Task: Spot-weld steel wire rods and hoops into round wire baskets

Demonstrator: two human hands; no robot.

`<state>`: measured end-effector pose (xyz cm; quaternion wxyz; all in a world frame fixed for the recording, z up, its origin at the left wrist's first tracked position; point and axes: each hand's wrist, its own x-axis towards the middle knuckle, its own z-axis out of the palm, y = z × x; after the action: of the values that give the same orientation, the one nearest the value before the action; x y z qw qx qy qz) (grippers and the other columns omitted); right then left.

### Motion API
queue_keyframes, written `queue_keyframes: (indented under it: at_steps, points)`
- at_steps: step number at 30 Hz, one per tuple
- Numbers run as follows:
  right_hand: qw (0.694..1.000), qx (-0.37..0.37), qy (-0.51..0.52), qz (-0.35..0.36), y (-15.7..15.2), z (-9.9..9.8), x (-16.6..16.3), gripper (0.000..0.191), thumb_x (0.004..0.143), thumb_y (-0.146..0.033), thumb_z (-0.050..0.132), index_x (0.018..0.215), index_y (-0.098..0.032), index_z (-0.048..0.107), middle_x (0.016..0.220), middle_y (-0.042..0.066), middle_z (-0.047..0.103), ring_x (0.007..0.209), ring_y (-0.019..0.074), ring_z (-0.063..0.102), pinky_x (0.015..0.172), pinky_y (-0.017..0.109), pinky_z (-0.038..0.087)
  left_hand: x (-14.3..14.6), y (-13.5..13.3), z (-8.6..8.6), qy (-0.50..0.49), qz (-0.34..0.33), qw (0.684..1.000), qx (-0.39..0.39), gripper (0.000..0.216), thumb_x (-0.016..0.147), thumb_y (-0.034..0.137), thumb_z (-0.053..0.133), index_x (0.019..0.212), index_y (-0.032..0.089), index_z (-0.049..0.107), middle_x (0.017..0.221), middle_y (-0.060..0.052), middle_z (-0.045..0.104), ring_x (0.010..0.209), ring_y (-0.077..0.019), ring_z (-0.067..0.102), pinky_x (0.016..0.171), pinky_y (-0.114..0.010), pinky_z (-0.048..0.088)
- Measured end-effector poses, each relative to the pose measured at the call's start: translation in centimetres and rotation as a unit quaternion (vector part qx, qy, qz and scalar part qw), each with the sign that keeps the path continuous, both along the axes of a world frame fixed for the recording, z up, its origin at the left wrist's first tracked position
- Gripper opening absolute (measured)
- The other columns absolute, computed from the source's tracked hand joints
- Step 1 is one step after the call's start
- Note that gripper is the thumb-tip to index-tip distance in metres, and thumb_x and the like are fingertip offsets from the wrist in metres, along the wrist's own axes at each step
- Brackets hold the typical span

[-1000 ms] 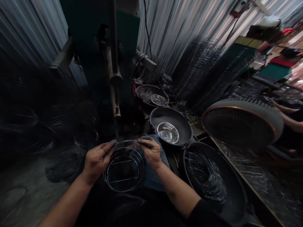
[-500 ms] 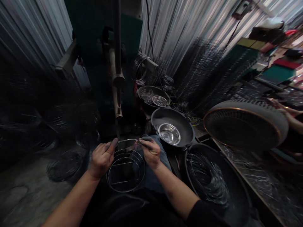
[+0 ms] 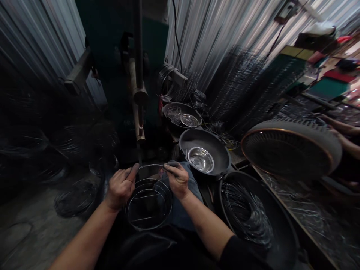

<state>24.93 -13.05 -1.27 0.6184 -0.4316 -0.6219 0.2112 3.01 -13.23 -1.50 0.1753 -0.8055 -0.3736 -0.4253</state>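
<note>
A round wire frame (image 3: 149,227) of several rings, with straight cross wires, hangs between my hands above my lap. My left hand (image 3: 121,187) pinches its top ring at the left. On the right side of that same ring, my right hand (image 3: 177,179) grips with thumb and fingers. Just beyond the ring stands a dark machine with a vertical metal post (image 3: 140,123), its lower tip in shadow. Whether the ring touches the machine I cannot tell.
To the right, a large dark pan (image 3: 281,217) holds many bent wires (image 3: 247,213). Behind it, another pan (image 3: 218,146) has a shiny metal bowl (image 3: 201,159). A round fan (image 3: 289,150) stands farther right, near another person's arm (image 3: 347,140). Wire coils (image 3: 75,197) lie on the left floor.
The wire frame and both hands have shifted very slightly left in view. My grip on the ring looks the same. The other person's arm behind the fan has moved a little.
</note>
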Motion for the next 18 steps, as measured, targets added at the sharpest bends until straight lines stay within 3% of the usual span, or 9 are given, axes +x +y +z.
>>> queue_keyframes:
  at_steps: [5, 10, 13, 18]
  points:
    - [0.999, 0.029, -0.025, 0.012, 1.3, 1.1, -0.4, 0.016, 0.084, -0.018, 0.058, 0.083, -0.023, 0.074, 0.082, 0.005, 0.066, 0.076, 0.0161, 0.064, 0.069, 0.028, 0.055, -0.1, 0.6, 1.4, -0.001, 0.011, 1.0, 0.029, 0.063, 0.081, 0.003, 0.054, 0.141, 0.014, 0.038, 0.088, -0.011, 0.068, 0.074, -0.0189, 0.063, 0.069, -0.031, 0.05]
    - [0.995, 0.021, -0.094, 0.015, 4.3, 3.9, -1.2, 0.016, 0.081, -0.013, 0.056, 0.079, -0.02, 0.071, 0.078, 0.004, 0.065, 0.072, 0.015, 0.063, 0.068, 0.027, 0.053, -0.5, 2.4, 3.4, -0.023, 0.054, 0.998, 0.016, 0.036, 0.086, 0.009, 0.051, 0.121, 0.011, 0.058, 0.088, -0.009, 0.071, 0.072, -0.0168, 0.065, 0.067, -0.027, 0.051]
    - [0.99, -0.012, -0.14, 0.008, 6.7, 5.8, -1.8, 0.016, 0.076, -0.008, 0.058, 0.074, -0.019, 0.07, 0.074, 0.003, 0.066, 0.071, 0.0158, 0.063, 0.069, 0.026, 0.052, -0.6, 4.2, 4.3, -0.063, 0.068, 0.994, -0.053, 0.023, 0.089, 0.017, 0.05, 0.101, 0.013, 0.068, 0.087, -0.007, 0.073, 0.07, -0.0158, 0.067, 0.066, -0.025, 0.052]
    - [0.971, -0.131, -0.201, 0.009, 10.4, 8.0, -2.6, 0.015, 0.067, -0.005, 0.066, 0.069, -0.019, 0.071, 0.076, 0.003, 0.07, 0.074, 0.0181, 0.065, 0.073, 0.027, 0.051, -1.0, 6.8, 5.8, -0.155, 0.074, 0.963, -0.207, 0.028, 0.088, 0.029, 0.048, 0.083, 0.017, 0.072, 0.089, -0.007, 0.074, 0.075, -0.0169, 0.069, 0.069, -0.026, 0.055]
